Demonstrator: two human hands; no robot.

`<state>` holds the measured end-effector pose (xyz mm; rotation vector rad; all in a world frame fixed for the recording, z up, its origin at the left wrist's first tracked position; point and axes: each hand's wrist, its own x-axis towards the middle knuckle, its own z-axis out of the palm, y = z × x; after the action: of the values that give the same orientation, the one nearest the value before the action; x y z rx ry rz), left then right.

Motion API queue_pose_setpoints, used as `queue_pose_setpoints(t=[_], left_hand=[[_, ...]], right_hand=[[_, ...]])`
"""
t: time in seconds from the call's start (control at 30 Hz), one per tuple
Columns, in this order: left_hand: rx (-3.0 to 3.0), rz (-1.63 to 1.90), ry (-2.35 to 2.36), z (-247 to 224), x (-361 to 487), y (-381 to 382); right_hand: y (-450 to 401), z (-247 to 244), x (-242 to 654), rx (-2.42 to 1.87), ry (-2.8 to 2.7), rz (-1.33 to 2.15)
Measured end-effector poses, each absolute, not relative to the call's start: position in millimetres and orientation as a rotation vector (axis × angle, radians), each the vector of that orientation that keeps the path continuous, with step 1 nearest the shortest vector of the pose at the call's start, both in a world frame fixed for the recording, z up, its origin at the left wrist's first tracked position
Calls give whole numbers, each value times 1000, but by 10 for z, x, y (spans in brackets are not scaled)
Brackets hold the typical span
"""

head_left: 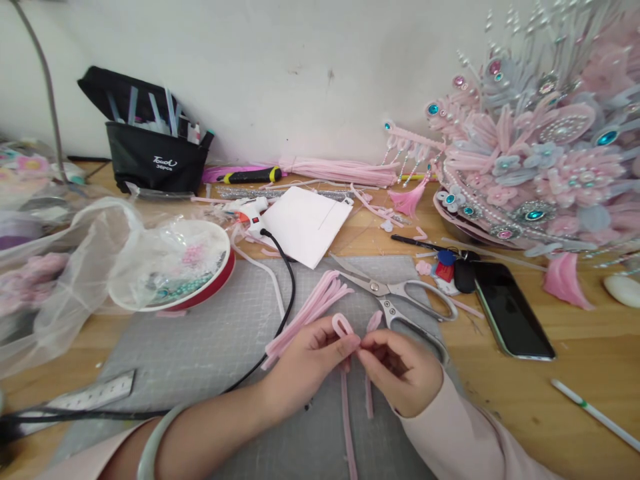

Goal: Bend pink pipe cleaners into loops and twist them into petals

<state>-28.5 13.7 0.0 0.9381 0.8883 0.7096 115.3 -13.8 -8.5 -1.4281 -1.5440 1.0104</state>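
L hand (315, 350) is nearly closed: thumb & index pinched together on a pink chenille stem (346, 413), other fingers curled in behind. R hand (403, 367) also nearly closed, thumb & index tips meeting L thumb at the base of the stem's small loop, apparently w/ a bit of the same fuzz pinched; remaining fingers folded. Stem is at the near-ctr, held above the gray cutting mat (200, 353); loop sticks up on the far side of L thumb, long tail hangs toward the near edge. Second pink length (369, 400) shows above & below R fingers; can't tell if it's the same piece.

Handling, my guess: v. light, soft fuzzy pile, prob. thin wire core, so bends easily & should keep its shape. Not slippery, not fragile, but pile may crush under a hard squeeze & a tight kink may stay. Best hold: fingertip pinch right at loop base where the two strands meet, loop itself left free; tail wants only light guiding.

Nearby: bundle of pink stems (310, 319) just far-left of L hand, scissors (376, 287) lying open on far side of R hand, glue gun (254, 215) farther left, its black cable (293, 287) crossing the mat.
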Motion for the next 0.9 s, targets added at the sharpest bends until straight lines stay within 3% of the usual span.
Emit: queue_pose_setpoints(t=[0.2, 0.5, 0.77, 0.9], left_hand=[[922, 688, 737, -18, -300, 76], [1068, 577, 815, -14, -286, 55], [617, 1159, 808, -9, -316, 80], [680, 1019, 807, -45, -331, 78]], right_hand=[[-109, -33, 1160, -1347, -1166, 1385], [-105, -136, 1184, -1380, -1184, 1512], [47, 246, 1490, -1029, -746, 1732], [170, 325, 1634, -1337, -1131, 1553]])
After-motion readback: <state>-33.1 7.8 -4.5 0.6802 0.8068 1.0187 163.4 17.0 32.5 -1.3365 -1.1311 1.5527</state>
